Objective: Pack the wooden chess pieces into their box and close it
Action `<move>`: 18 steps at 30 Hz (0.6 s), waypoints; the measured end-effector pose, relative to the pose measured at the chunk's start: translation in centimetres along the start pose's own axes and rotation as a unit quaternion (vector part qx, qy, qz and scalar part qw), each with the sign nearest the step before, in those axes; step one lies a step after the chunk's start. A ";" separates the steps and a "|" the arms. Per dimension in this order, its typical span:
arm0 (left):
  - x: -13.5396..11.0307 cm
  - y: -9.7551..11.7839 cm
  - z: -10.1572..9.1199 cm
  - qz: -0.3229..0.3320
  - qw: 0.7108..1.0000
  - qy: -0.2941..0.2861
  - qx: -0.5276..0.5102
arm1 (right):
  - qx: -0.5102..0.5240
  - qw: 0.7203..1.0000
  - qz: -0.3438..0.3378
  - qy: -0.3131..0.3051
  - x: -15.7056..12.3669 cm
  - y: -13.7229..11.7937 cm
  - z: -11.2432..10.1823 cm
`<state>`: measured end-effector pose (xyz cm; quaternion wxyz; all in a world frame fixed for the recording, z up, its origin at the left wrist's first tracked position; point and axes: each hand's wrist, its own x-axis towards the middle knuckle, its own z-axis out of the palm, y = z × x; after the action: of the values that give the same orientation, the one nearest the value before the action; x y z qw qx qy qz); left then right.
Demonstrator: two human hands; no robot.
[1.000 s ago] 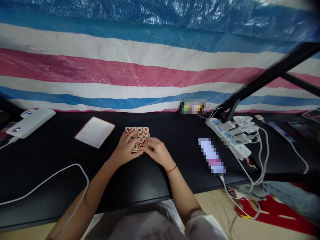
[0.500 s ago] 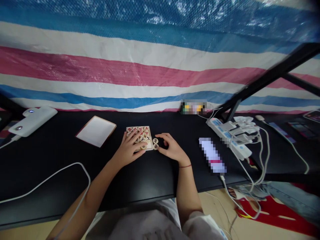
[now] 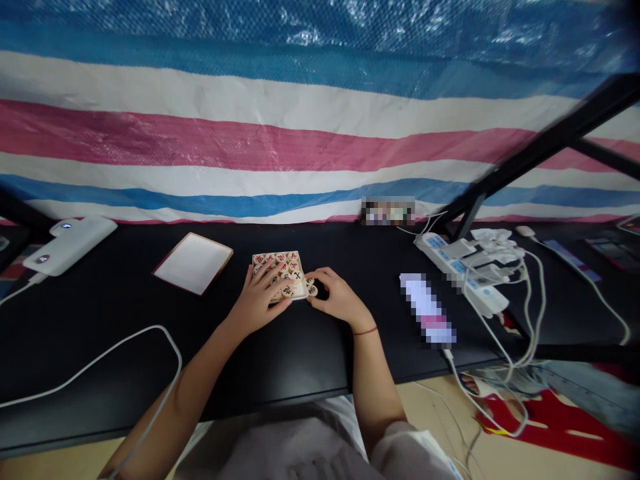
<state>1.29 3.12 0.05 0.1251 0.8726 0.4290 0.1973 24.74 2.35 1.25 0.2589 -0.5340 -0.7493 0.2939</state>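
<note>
A small white box [image 3: 304,292] on the black table holds rows of round Chinese chess pieces [image 3: 281,257] with red or black characters. My left hand [image 3: 257,300] lies across the box with its fingers spread over several pieces, its thumb at the front edge. Just outside the box's right side are two black-lettered chess pieces [image 3: 313,291], partly covered by fingers. My right hand [image 3: 340,297] curves around these two, index finger at their far side and thumb at the near side. A bare patch of box floor shows at its front right corner.
Left of the box lies a box lid [image 3: 194,263], pale side up. A white power bank [image 3: 75,245] is at the far left, and a white cable [image 3: 155,328] crosses my left forearm. To the right are a phone [image 3: 427,308] and a power strip [image 3: 463,273] with tangled cables.
My right hand has moved left, and its thumb and index finger have closed in around the two loose pieces. The left hand stays on the box.
</note>
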 end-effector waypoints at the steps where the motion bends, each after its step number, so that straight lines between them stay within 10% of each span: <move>1: 0.0 0.0 0.0 -0.002 1.000 -0.002 -0.002 | 0.001 1.000 -0.002 0.000 0.0 0.0 0.0; 18: -0.3 -0.1 0.1 0.016 1.000 0.013 0.015 | -0.019 0.997 -0.057 0.039 0.8 0.3 0.1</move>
<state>1.10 2.98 -0.13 0.1035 0.8784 0.4196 0.2041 24.60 3.22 1.00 0.2941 -0.5061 -0.7734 0.2434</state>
